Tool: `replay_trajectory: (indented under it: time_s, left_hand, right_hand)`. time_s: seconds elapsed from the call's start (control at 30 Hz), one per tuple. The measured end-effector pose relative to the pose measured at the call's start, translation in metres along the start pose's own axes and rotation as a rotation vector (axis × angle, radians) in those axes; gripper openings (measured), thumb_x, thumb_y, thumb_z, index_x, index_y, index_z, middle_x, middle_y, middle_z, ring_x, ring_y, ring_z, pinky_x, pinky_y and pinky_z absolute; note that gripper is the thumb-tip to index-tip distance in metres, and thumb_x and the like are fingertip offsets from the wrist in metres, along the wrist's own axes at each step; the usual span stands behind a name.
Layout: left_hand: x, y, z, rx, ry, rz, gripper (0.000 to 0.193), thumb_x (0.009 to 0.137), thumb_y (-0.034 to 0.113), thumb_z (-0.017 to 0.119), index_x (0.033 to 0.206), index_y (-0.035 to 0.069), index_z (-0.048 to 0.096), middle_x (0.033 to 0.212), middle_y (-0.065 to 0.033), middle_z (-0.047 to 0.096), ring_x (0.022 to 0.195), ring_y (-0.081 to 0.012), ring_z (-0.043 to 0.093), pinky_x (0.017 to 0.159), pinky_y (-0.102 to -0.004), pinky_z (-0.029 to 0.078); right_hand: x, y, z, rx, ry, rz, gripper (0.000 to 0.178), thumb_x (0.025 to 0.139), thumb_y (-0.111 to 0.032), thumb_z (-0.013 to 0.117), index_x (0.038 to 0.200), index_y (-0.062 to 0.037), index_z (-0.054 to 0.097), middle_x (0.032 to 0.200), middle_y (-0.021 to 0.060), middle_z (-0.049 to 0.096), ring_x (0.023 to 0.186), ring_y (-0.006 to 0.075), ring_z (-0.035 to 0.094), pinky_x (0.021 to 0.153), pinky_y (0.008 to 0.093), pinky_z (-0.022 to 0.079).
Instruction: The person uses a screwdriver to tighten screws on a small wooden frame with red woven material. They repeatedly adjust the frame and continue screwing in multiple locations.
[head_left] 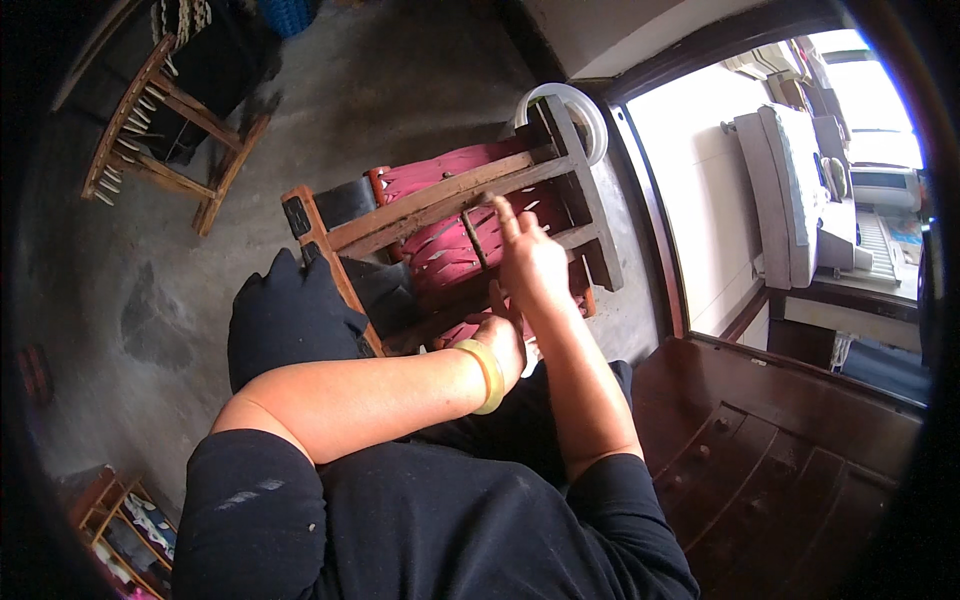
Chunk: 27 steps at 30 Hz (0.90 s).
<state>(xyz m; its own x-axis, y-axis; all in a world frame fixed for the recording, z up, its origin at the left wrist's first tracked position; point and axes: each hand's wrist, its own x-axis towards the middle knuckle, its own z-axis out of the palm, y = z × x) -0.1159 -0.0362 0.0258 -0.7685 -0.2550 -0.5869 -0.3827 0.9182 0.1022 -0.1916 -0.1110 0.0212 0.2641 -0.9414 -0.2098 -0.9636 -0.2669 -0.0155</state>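
Observation:
A wooden seat frame (590, 200) with dark rails lies on its side in front of me, with wide dark-red straps (440, 248) woven through it. My right hand (535, 262) is over the weave, its index finger stretched out to the worn wooden rail (430, 205); the other fingers look partly bent. A thin dark rod (473, 238) crosses the straps just left of that finger. My left hand (503, 343), below a pale yellow bangle (487, 377) on the wrist, reaches in at the near edge of the weave. Most of its fingers are hidden.
At the far left stands a wooden frame (165, 130) with pale cords along one bar. Behind the seat is a white round tub (590, 115). A dark wooden panel (740, 470) rises at right, next to a doorway. A small rack (125, 525) stands at lower left.

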Motion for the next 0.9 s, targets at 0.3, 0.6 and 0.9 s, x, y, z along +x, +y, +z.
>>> replay_trajectory:
  time_s: [0.3, 0.6, 0.9]
  left_hand:
    - [0.006, 0.011, 0.012, 0.015, 0.022, -0.099, 0.053, 0.089, 0.051, 0.052, 0.121, 0.012, 0.065, 0.131, -0.018, 0.056, 0.117, -0.0358, 0.054, 0.086, -0.0563, 0.047]
    - [-0.012, -0.002, -0.008, 0.055, 0.041, -0.051, 0.058, 0.089, 0.056, 0.049, 0.122, 0.01, 0.064, 0.136, -0.0229, 0.049, 0.12, -0.042, 0.051, 0.089, -0.0557, 0.047]
    - [-0.003, 0.003, 0.001, -0.046, 0.014, -0.055, 0.052, 0.091, 0.05, 0.05, 0.119, 0.009, 0.066, 0.13, -0.021, 0.055, 0.114, -0.0401, 0.056, 0.084, -0.0559, 0.049]
  right_hand:
    - [0.002, 0.005, 0.015, -0.025, 0.051, -0.128, 0.067, 0.083, -0.004, 0.052, 0.146, -0.0079, 0.031, 0.1, 0.0174, 0.057, 0.084, 0.0304, 0.064, 0.066, 0.0398, 0.055]
    - [0.003, 0.009, 0.004, 0.029, 0.033, 0.025, 0.068, 0.081, -0.003, 0.053, 0.145, -0.013, 0.033, 0.101, 0.0177, 0.055, 0.082, 0.033, 0.064, 0.065, 0.0425, 0.055]
    - [0.0, 0.008, 0.02, -0.059, 0.047, -0.14, 0.068, 0.083, -0.003, 0.052, 0.146, -0.0071, 0.03, 0.101, 0.0174, 0.057, 0.084, 0.0311, 0.064, 0.067, 0.0394, 0.056]
